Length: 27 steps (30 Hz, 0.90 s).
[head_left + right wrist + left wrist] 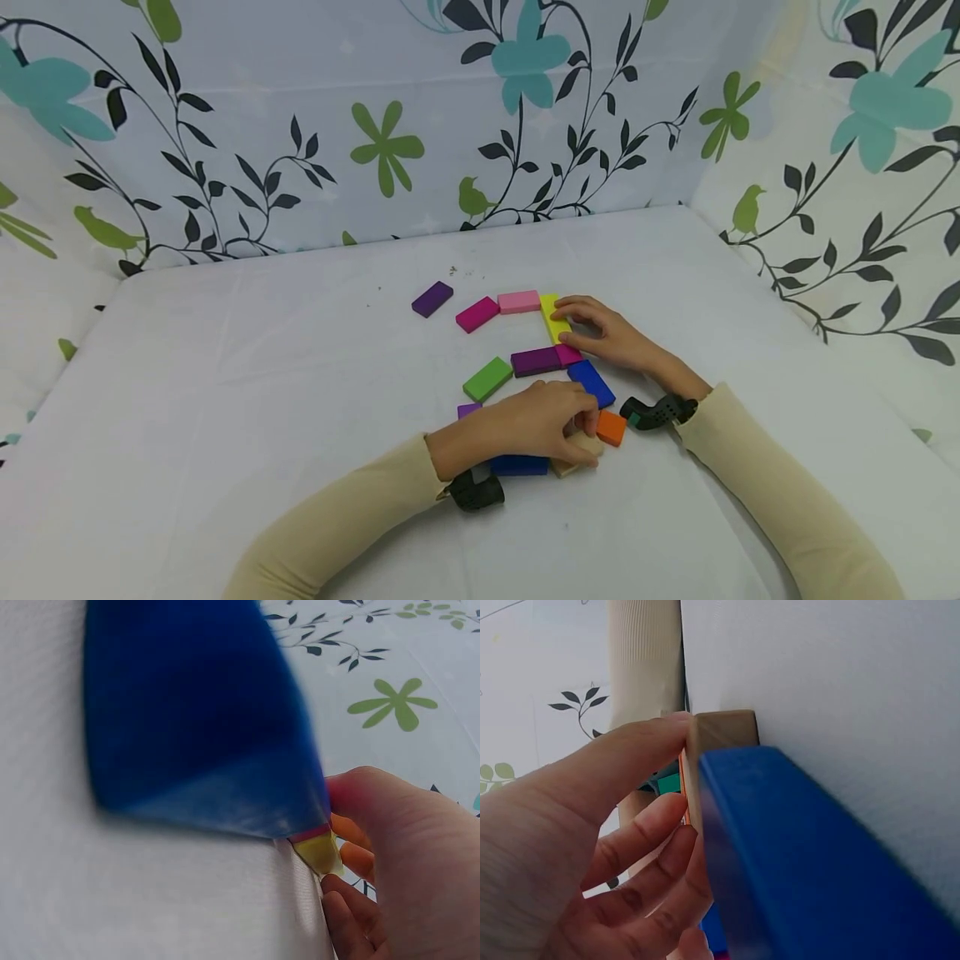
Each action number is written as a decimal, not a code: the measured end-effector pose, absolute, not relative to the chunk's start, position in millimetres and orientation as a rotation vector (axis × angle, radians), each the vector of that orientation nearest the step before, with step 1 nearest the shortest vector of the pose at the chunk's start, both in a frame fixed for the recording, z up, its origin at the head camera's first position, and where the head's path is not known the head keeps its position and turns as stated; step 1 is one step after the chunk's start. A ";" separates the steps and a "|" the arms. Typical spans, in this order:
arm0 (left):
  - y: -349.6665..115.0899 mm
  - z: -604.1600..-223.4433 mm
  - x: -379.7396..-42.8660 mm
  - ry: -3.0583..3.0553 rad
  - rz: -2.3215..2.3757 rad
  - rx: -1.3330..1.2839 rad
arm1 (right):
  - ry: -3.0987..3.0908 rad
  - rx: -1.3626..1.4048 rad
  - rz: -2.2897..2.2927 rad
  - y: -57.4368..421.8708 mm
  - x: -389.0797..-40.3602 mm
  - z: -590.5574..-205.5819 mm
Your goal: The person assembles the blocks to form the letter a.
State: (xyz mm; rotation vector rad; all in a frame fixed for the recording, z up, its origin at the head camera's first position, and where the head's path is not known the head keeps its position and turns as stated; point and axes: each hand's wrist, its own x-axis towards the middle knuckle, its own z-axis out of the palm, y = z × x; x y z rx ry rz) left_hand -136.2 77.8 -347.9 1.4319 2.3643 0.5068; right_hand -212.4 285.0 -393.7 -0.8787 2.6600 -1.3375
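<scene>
My left hand (536, 425) pinches a plain wooden block (588, 446) between thumb and fingers, at the near end of a curving chain of coloured blocks. In the left wrist view, the thumb lies on one corner of that wooden block (727, 729), beside a long blue block (810, 855). At the chain's far right, my right hand (611, 333) holds a yellow block (552, 317) with curled fingers and thumb. The right wrist view has the yellow block (321, 853) partly hidden behind a large blue block (195, 712).
Pink (519, 302), magenta (477, 315) and purple (432, 299) blocks run left from the yellow one. Dark purple (536, 362), green (487, 379), blue (592, 383) and orange (611, 428) blocks lie between the hands. A patterned cloth (420, 83) hangs behind the white table (225, 375).
</scene>
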 end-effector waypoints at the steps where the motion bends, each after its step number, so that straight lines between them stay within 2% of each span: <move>1: 77.5 -348.0 -136.2 2.348 0.515 1.432 | 2.658 -0.882 -1.338 284.9 -212.5 -394.2; 17: 65.0 -344.0 -137.5 2.305 0.593 1.459 | 2.668 -0.893 -1.331 285.1 -212.6 -393.6; 27: 38.3 -335.1 -148.8 2.387 0.798 1.296 | 2.671 -0.892 -1.334 285.1 -213.5 -396.5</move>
